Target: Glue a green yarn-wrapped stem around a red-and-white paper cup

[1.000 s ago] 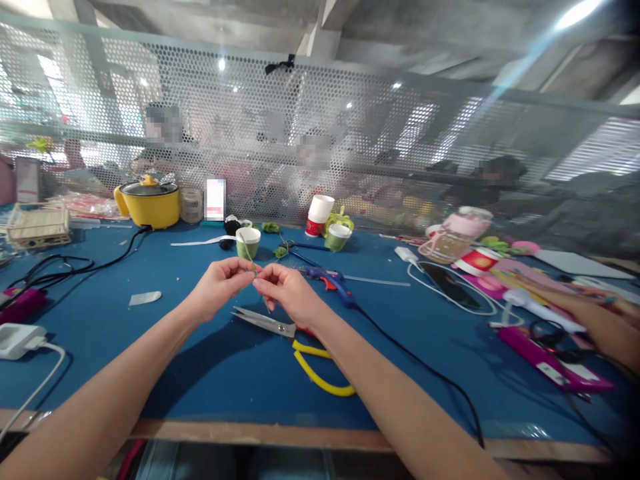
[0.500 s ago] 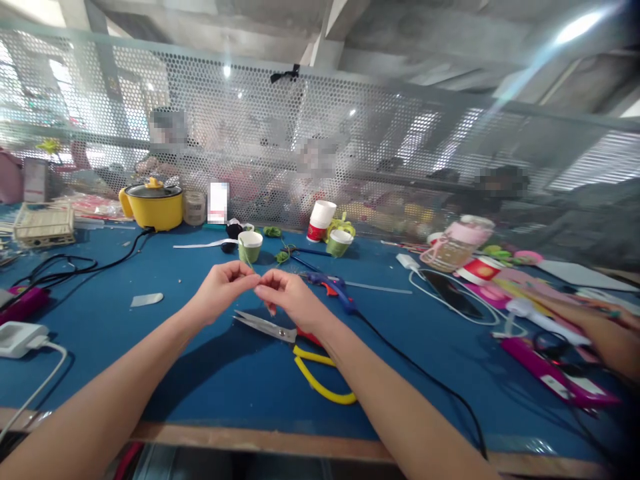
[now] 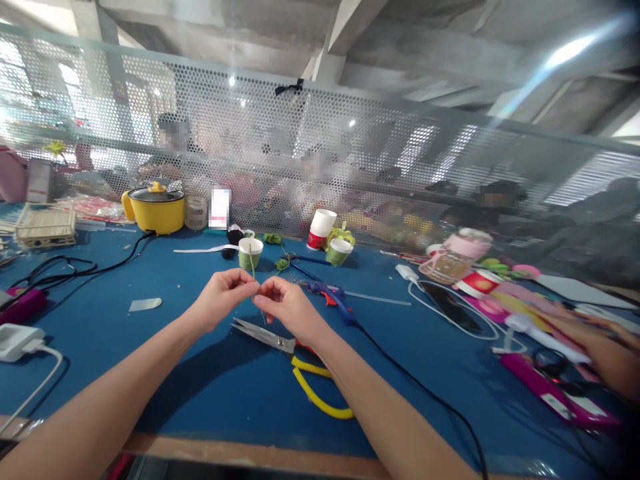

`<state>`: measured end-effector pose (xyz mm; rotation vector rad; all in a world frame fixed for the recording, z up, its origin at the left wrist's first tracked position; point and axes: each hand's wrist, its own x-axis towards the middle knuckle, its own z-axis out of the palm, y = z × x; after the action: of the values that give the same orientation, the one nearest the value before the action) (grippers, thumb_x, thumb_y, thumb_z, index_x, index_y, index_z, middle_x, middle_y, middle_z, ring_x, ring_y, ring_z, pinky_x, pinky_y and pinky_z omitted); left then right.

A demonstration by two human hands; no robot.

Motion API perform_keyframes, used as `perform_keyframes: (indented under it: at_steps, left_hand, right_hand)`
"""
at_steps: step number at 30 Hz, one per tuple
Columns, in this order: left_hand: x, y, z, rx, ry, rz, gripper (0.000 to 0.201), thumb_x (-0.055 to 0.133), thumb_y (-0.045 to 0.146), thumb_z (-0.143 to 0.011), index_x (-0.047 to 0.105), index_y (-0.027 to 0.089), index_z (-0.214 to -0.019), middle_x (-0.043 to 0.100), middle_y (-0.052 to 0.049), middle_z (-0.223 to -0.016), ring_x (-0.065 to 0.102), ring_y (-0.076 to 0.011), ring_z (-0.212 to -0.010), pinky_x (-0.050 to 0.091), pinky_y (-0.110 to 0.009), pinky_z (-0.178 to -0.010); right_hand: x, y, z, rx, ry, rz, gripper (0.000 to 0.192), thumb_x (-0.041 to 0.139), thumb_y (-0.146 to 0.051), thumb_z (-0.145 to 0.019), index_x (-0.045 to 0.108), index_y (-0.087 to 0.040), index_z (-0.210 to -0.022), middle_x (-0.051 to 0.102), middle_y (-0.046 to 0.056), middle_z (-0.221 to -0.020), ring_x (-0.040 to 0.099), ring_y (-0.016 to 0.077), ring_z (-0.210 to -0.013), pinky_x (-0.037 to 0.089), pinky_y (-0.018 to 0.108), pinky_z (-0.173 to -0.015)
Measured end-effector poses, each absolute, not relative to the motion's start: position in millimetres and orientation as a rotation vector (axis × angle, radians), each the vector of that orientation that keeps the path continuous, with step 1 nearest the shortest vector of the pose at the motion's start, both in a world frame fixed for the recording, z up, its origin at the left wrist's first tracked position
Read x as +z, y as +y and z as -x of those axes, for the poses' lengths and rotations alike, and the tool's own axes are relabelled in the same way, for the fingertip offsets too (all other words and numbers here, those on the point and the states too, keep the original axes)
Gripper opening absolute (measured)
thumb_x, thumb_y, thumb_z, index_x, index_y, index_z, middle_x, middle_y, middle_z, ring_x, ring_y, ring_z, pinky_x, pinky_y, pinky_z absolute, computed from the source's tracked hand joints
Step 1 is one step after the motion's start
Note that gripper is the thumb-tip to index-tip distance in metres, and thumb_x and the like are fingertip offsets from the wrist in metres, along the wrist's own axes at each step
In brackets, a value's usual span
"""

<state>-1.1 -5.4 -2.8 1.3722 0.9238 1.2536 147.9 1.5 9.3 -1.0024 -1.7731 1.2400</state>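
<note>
Both hands, barely shifted, left [image 3: 220,298] and right [image 3: 287,303], pinch a thin green stem [image 3: 253,275] before the green cup [image 3: 250,253].

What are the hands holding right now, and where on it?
A thin green stem, pinched at its lower end between the fingertips of the left hand and right hand, above the scissors.

Thin green stem [image 3: 253,272]: slender, roughly upright, slightly tilted, pinched between fingertips at its lower end; centre of frame, above the blue table.

Scissors [image 3: 295,360] partly hidden behind right hand [image 3: 289,307] (handles peek out).
</note>
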Motion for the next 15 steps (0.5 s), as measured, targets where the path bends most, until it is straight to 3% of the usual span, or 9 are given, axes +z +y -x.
perform_keyframes:
  at_steps: [5,8,15]
  left_hand:
    - [5,0,4,0.908,0.804,-1.391,0.022,0.063,0.032,-0.065,0.052,0.013,-0.062,0.037,0.008,-0.046,0.023,-0.0028,-0.041,0.014,-0.021,-0.041]
    - [12,6,3,0.746,0.733,-1.431,0.02,0.063,0.03,-0.065,0.056,0.012,-0.066,0.045,0.005,-0.052,0.023,-0.0027,-0.042,0.013,-0.022,-0.041]
    - [23,20,15,0.641,0.756,-1.546,0.016,0.06,0.029,-0.069,0.058,0.013,-0.071,0.043,0.006,-0.053,0.025,-0.0038,-0.045,0.017,-0.021,-0.042]
  right_hand:
    - [28,13,-161,1.444,-1.788,0.891,0.023,0.061,-0.032,-0.07,0.053,-0.015,-0.083,0.052,-0.003,-0.063,0.047,0.007,-0.052,0.039,0.02,-0.045]
    - [34,22,-166,1.568,-1.908,0.804,0.019,0.06,-0.032,-0.072,0.054,-0.014,-0.075,0.054,-0.002,-0.063,0.048,0.006,-0.05,0.039,0.02,-0.045]
    - [36,33,-161,1.454,-1.912,0.892,0.022,0.06,-0.035,-0.072,0.05,-0.015,-0.07,0.054,-0.002,-0.058,0.05,0.0074,-0.05,0.041,0.02,-0.044]
